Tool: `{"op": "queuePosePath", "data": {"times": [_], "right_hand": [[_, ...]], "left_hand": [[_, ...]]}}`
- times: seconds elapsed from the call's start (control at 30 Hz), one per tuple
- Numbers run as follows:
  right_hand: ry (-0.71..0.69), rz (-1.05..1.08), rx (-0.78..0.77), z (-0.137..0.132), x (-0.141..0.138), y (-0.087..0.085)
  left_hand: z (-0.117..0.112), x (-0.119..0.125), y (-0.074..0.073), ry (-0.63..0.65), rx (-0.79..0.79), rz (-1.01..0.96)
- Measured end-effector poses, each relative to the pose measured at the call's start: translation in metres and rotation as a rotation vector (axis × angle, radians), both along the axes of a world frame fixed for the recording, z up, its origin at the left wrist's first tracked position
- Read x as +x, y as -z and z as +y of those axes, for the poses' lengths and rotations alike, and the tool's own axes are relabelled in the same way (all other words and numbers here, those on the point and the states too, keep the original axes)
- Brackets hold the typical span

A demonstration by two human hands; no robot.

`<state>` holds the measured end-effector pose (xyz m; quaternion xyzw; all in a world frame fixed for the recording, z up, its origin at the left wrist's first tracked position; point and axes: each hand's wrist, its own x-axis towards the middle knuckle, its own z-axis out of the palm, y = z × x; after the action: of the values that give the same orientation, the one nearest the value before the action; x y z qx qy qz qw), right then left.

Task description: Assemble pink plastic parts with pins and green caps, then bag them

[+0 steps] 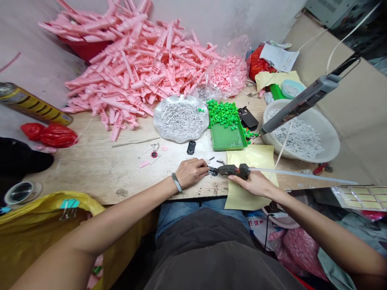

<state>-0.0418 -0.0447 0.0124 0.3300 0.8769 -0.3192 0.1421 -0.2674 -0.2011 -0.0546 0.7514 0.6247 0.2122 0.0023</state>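
Observation:
My right hand [256, 182] is closed round a black hot glue gun [234, 171], with a long clear glue stick [302, 175] running out of its back. The gun's nozzle meets a small black plastic part [213, 170] on the table. My left hand [192, 172] pinches the left end of that part and steadies it on the wood. Just beyond lie a few short black pieces [220, 162] and another black oval part [191, 147]. Yellow paper [250, 161] lies beneath the right hand and hangs over the table's edge.
Pink plastic pieces [142, 60] are heaped at the back. A clear scalloped dish [181, 135] and a white basin [329, 145] hold small pale parts. Between them stands a green basket [228, 139] with green pieces. A grey electric screwdriver [299, 102] hangs at the right.

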Motion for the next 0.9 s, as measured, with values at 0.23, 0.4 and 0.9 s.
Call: {"op": "queuePosePath", "data": {"times": [0.23,0.4,0.9], "right_hand": [[0.069,0.05,0.043,-0.001,-0.01,-0.002],[0.091,0.058,0.044,-0.006,-0.014,-0.001],[-0.087,-0.141,0.247,-0.006,-0.034,-0.017]], "left_hand": [[-0.002,0.019,0.004,-0.15,0.038,-0.004],[0.002,0.015,0.003,-0.123,0.006,-0.044],[0.004,0.013,0.012,-0.147,-0.018,-0.208]]}}
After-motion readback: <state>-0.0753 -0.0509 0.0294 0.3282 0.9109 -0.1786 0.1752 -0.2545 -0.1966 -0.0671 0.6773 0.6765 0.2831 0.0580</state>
